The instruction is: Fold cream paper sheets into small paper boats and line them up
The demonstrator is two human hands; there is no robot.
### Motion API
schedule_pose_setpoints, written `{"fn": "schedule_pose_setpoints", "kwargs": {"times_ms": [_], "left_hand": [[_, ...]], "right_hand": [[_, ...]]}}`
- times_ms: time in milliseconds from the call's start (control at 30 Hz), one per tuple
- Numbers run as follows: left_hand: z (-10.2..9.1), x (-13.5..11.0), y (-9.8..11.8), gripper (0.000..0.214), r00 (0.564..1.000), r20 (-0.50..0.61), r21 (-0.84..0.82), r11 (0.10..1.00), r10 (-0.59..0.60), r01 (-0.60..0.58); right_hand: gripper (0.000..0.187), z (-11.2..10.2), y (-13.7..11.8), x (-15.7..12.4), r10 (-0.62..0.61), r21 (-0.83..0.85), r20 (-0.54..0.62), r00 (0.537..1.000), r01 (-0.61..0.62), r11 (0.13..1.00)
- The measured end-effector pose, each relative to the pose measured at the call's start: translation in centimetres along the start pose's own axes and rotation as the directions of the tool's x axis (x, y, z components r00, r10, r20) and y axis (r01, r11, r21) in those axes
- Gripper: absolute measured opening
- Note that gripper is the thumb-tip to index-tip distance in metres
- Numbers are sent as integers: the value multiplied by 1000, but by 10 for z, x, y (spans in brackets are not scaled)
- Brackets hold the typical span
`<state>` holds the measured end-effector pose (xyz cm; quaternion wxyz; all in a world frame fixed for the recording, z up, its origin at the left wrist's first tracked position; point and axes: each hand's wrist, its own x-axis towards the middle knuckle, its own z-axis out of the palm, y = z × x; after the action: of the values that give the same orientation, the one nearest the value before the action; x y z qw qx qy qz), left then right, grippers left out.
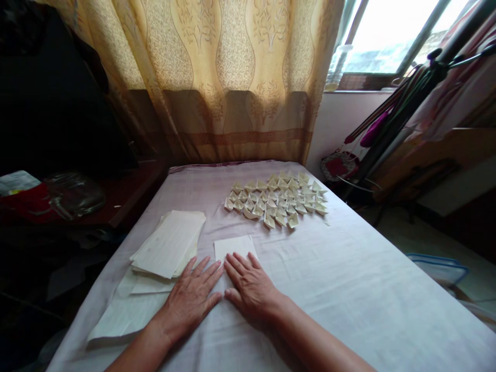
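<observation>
A small white sheet of paper (234,246) lies flat on the cloth-covered table (341,289). My right hand (250,287) rests palm down with its fingers spread over the sheet's near part. Just left of it, my left hand (194,292) lies flat too, fingers apart, the fingertips close to the sheet's left edge; whether they touch it I cannot tell. Beside the left hand is a stack of paper sheets (170,245), with larger sheets (127,310) beneath. Further back on the right stand several folded paper boats (275,199) in close rows.
A patterned curtain (236,67) hangs behind the table. To the left is a dark cabinet top (135,191) with a clear plastic bag (75,194). At the right stand a dark pole rack (411,103) with clothes and, lower down, a blue-rimmed container (437,268).
</observation>
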<state>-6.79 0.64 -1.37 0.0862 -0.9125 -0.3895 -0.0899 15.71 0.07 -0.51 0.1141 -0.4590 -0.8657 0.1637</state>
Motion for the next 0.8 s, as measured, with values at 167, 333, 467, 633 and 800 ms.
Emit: {"fn": "schedule_pose_setpoints", "kwargs": {"times_ms": [167, 333, 467, 633, 800], "left_hand": [[-3, -1, 1, 49, 999, 43, 15, 1000, 1, -1], [-6, 1, 0, 51, 990, 137, -17, 999, -32, 35], [-11, 3, 0, 50, 979, 199, -50, 997, -41, 52], [-20, 23, 18, 30, 988, 91, -62, 990, -124, 130], [-26, 69, 46, 16, 979, 107, -75, 980, -174, 182]], "right_hand": [[64, -17, 27, -29, 41, 11, 68, 997, -42, 999], [62, -26, 42, -48, 95, -29, 49, 994, -94, 995], [58, -23, 42, -49, 124, -26, 31, 992, -123, 992], [47, -25, 37, -40, 141, -52, -61, 988, -144, 988], [15, -34, 37, -21, 115, -93, -169, 979, -132, 987]]}}
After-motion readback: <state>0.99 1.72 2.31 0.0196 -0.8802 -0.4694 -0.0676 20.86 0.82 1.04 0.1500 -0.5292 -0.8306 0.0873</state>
